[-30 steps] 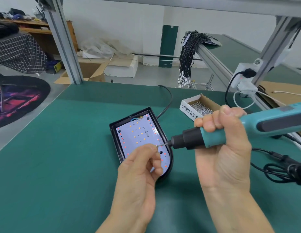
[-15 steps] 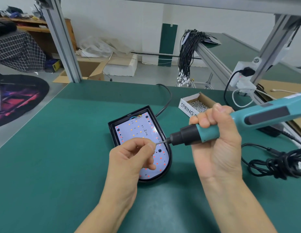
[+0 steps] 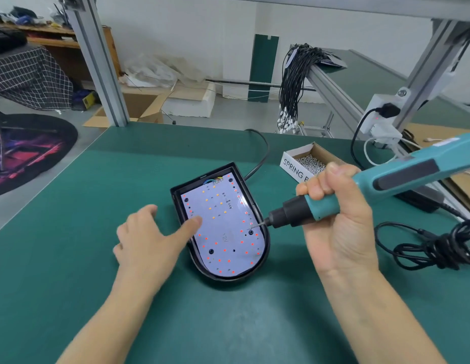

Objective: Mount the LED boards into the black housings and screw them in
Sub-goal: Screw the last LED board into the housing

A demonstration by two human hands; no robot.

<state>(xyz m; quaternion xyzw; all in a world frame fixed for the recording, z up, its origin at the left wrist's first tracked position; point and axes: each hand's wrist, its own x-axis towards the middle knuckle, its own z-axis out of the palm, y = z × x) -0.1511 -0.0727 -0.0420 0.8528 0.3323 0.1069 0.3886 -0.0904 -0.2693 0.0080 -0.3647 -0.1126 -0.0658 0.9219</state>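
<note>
A black housing (image 3: 262,219) with one rounded end lies on the green table (image 3: 71,232). Inside it sits a white LED board (image 3: 223,232) dotted with red and orange LEDs. My left hand (image 3: 149,243) rests on the table left of the housing, its forefinger stretched out and touching the board's left side. My right hand (image 3: 336,222) grips a teal electric screwdriver (image 3: 360,190). Its bit tip (image 3: 252,227) points down at the board's right edge, near a dark screw hole.
A small cardboard box of silver screws (image 3: 307,161) stands behind my right hand. A tangled black cable (image 3: 438,245) lies at the right. A power strip (image 3: 383,114) hangs on the aluminium frame. A black lead (image 3: 262,153) runs from the housing toward the table's far edge.
My left hand has let go of the bit tip, opened, and moved left so its forefinger now touches the board. The screwdriver tip has dropped to the board's right edge.
</note>
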